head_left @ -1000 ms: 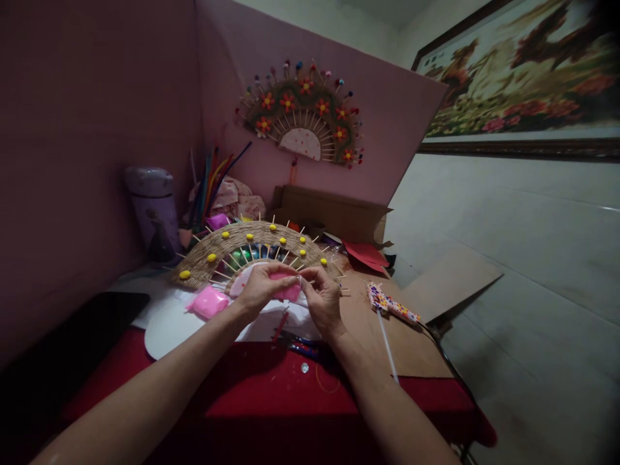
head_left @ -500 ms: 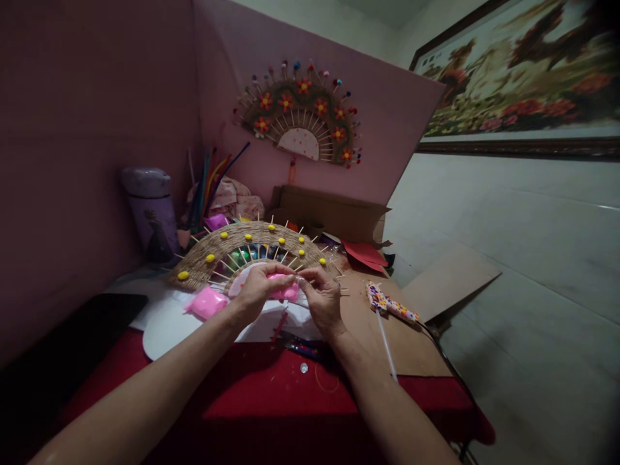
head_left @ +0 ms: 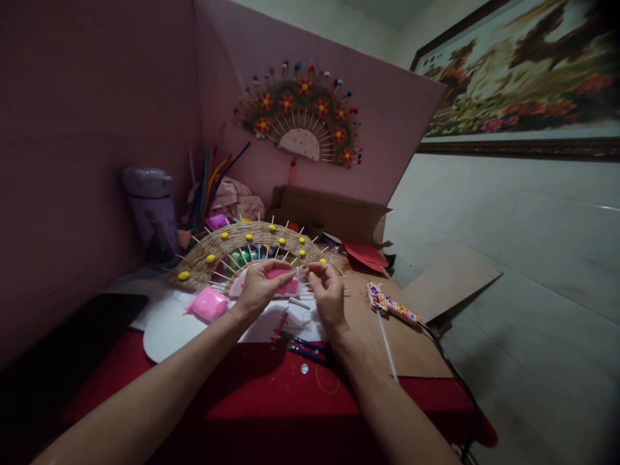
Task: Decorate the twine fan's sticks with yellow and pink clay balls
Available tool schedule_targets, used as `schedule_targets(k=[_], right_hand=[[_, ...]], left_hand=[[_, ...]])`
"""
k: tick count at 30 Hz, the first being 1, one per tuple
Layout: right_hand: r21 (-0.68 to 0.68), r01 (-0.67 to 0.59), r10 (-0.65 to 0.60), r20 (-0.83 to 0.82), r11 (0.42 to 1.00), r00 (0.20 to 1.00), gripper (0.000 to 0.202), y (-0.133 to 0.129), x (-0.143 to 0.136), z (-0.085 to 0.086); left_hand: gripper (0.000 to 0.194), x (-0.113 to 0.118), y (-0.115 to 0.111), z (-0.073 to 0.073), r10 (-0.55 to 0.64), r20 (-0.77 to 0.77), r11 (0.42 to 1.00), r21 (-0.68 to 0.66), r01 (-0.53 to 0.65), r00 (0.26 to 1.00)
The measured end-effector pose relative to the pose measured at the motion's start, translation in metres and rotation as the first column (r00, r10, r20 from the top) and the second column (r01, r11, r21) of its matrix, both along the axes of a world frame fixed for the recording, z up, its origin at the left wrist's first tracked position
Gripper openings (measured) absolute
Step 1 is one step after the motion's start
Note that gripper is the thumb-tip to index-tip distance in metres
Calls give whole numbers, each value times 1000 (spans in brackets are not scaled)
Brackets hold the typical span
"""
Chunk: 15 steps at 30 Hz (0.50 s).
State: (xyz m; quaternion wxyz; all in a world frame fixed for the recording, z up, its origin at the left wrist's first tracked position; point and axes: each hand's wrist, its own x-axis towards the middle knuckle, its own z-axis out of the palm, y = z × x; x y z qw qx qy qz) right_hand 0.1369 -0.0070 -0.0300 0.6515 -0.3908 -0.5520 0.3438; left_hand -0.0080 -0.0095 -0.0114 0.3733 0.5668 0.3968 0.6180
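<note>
My left hand [head_left: 258, 292] grips a packet of bright pink modelling clay [head_left: 287, 284] between thumb and fingers; its clear plastic edge sticks out to the right. Just right of that edge, my right hand [head_left: 328, 294] has thumb and fingertips pinched together. Whatever lies in this pinch is too small to make out. Behind both hands rests a half-round fan [head_left: 197, 263] of wound twine on thin sticks, dotted with yellow ovals. A second pink clay packet [head_left: 208, 304] lies left of my left hand, near a white disc [head_left: 167, 330].
Dark-handled scissors [head_left: 305, 349] lie below my hands on the red cloth [head_left: 232, 387]. A glue gun with flowered cover [head_left: 394, 305] rests on cardboard [head_left: 416, 355] at right. A purple bottle [head_left: 154, 216] stands at left. A finished fan [head_left: 303, 116] hangs on the pink board behind.
My right hand has moved slightly right, away from the packet, which it was touching before. My left hand still holds the packet in nearly the same place.
</note>
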Motion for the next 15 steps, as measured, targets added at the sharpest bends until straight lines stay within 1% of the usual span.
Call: schedule_targets(k=[3, 7, 10, 12, 15], right_hand=[[-38, -13, 8, -117, 999, 993, 18, 1, 2, 1], [-74, -114, 97, -205, 991, 974, 26, -2, 2, 5], [-97, -192, 154, -312, 976, 938, 30, -5, 1, 10], [-132, -259, 193, -378, 957, 906, 30, -7, 1, 14], [-187, -371, 248, -472, 910, 846, 31, -9, 3, 16]], left_hand=[[22, -1, 2, -2, 9, 9, 1000, 1, -9, 1000], [20, 0, 2, -3, 2, -11, 1000, 22, -2, 1000], [17, 2, 2, -2, -12, -11, 998, 62, 12, 1000], [16, 3, 2, -2, -28, 6, 996, 79, 27, 1000], [15, 2, 4, -3, -49, 25, 996, 74, 47, 998]])
